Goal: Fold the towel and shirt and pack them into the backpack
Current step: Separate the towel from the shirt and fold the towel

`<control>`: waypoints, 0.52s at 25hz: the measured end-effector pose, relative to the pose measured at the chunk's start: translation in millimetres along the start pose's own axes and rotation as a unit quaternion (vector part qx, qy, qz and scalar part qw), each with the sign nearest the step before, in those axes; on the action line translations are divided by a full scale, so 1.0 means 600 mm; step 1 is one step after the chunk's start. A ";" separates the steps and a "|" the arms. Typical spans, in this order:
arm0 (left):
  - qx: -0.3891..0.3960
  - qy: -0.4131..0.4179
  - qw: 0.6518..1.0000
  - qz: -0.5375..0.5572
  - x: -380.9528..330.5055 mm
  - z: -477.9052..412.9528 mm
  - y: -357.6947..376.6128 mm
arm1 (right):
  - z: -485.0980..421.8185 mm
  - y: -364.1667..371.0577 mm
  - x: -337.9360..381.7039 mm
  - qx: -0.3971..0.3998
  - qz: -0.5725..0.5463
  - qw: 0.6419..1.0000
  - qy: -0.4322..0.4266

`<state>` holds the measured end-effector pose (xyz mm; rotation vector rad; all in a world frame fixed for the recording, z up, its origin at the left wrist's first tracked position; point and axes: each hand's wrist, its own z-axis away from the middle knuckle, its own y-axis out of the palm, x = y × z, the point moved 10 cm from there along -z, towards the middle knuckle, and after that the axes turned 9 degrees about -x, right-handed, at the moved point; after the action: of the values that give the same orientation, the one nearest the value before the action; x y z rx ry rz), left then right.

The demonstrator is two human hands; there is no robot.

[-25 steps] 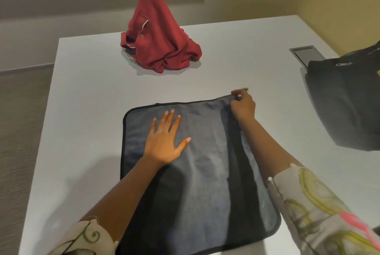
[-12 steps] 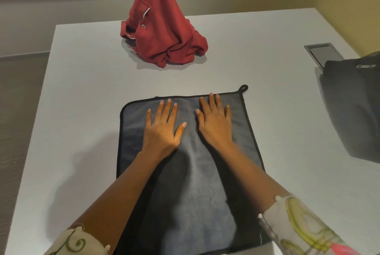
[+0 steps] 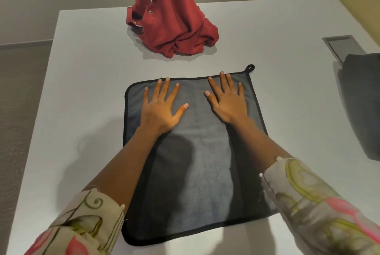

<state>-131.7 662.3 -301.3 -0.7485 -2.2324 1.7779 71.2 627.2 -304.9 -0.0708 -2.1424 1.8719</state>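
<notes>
A grey towel [image 3: 197,164] with black trim and a hanging loop at its far right corner lies spread flat on the white table [image 3: 82,94] in front of me. My left hand [image 3: 162,106] rests palm down on the towel's far left part, fingers spread. My right hand [image 3: 228,100] presses flat on its far right part, fingers apart, tips near the far edge. Neither hand grips anything. A crumpled red shirt [image 3: 172,22] stands in a heap beyond the towel. The dark backpack [image 3: 362,102] lies at the right edge, partly out of frame.
A grey recessed panel [image 3: 343,45] is set into the table just beyond the backpack. The table's left edge drops to a grey floor. Walls stand behind and to the right of the table.
My right hand let go of the towel's far right corner and came down flat beside my left hand. Both hands have since slid apart and toward the far edge.
</notes>
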 end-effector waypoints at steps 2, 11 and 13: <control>0.007 -0.019 1.000 0.005 0.004 0.002 -0.002 | 0.011 -0.014 0.007 -0.010 -0.007 1.000 0.002; 0.019 -0.056 0.998 -0.009 0.024 0.129 -0.037 | 0.178 -0.022 -0.021 -0.012 0.018 0.998 0.060; 0.022 -0.038 0.999 -0.018 0.028 0.129 -0.036 | 0.189 -0.027 -0.058 -0.008 0.021 0.997 0.071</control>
<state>-186.8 601.0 -303.6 -0.6366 -2.2310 1.8627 78.7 507.8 -307.9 -0.2447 -2.0759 1.8140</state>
